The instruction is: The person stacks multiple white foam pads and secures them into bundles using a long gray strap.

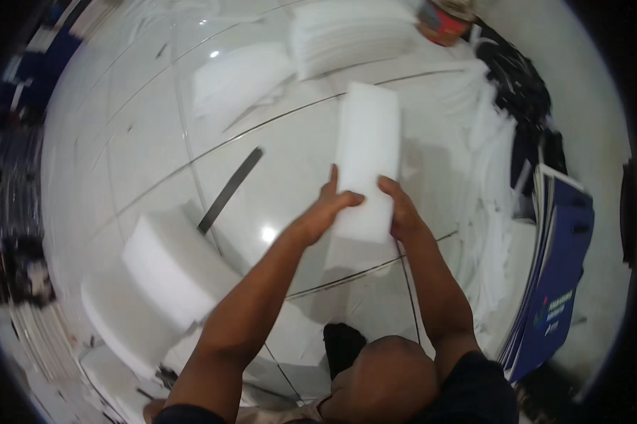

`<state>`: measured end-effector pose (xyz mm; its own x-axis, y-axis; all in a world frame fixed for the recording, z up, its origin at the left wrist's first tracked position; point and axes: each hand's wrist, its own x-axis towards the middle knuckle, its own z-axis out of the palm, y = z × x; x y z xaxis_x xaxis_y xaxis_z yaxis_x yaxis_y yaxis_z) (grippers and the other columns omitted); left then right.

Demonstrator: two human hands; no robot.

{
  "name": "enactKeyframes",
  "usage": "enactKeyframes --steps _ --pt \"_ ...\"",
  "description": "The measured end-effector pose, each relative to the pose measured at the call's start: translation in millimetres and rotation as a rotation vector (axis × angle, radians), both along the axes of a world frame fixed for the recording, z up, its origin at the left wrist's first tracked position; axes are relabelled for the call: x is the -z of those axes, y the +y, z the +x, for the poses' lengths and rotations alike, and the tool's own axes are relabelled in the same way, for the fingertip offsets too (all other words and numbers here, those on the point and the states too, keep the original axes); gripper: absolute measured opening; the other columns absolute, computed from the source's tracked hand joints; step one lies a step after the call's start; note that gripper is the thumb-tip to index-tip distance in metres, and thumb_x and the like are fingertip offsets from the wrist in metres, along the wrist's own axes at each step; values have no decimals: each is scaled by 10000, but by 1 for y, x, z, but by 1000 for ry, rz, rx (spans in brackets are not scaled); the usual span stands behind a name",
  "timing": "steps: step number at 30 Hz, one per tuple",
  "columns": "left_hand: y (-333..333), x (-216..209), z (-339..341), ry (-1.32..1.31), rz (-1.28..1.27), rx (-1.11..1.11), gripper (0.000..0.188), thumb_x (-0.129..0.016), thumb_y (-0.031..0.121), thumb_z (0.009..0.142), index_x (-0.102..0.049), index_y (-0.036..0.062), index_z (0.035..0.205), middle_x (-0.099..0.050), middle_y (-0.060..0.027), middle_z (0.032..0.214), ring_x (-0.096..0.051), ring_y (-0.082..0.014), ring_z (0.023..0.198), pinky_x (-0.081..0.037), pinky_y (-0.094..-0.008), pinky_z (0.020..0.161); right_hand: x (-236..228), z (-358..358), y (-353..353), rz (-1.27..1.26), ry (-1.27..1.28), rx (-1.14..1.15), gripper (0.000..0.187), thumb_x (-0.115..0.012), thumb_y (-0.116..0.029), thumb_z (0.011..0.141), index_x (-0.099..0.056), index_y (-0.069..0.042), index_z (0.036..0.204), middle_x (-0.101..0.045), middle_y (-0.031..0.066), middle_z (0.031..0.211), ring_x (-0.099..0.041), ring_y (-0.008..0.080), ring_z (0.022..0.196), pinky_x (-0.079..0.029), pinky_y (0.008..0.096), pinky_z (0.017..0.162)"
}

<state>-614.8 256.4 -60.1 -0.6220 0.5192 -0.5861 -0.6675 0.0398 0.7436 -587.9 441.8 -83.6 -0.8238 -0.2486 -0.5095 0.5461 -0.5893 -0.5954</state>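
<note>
Holding a white foam stack (366,159) with both hands above the pale tiled floor (156,134).

Left hand (327,208) is closed on the stack's near left edge, fingers laid across its top; right hand (401,208) grips the near right edge — thumb on top. The stack runs lengthwise away from the person. A dark flat strip (230,189) lies on the floor to the left; thicker foam blocks (167,272) sit lower left, more foam sheets (354,35) farther off, and blue folders (562,275) stand at right.
</note>
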Motion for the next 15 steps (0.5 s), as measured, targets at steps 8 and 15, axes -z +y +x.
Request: enactKeyframes --steps 8,15 --pt "-29 -106 67 285 -491 10 1249 -719 537 715 15 -123 1480 -174 -377 1447 -242 -500 1351 -252 -466 1132 -48 32 -26 -120 -13 -123 739 -646 -404 763 -463 25 1336 -579 187 1255 -586 333 1132 -506 448 952" --pt "-155 -237 115 1252 -684 -517 978 -774 424 757 -259 -32 1452 -277 -329 1395 -331 -446 1272 -289 -503 1074 -156 32 -132 -37 221 -354 895 -675 -473 670 -431 38 1363 -594 205 1211 -619 336 1065 -536 434 913"
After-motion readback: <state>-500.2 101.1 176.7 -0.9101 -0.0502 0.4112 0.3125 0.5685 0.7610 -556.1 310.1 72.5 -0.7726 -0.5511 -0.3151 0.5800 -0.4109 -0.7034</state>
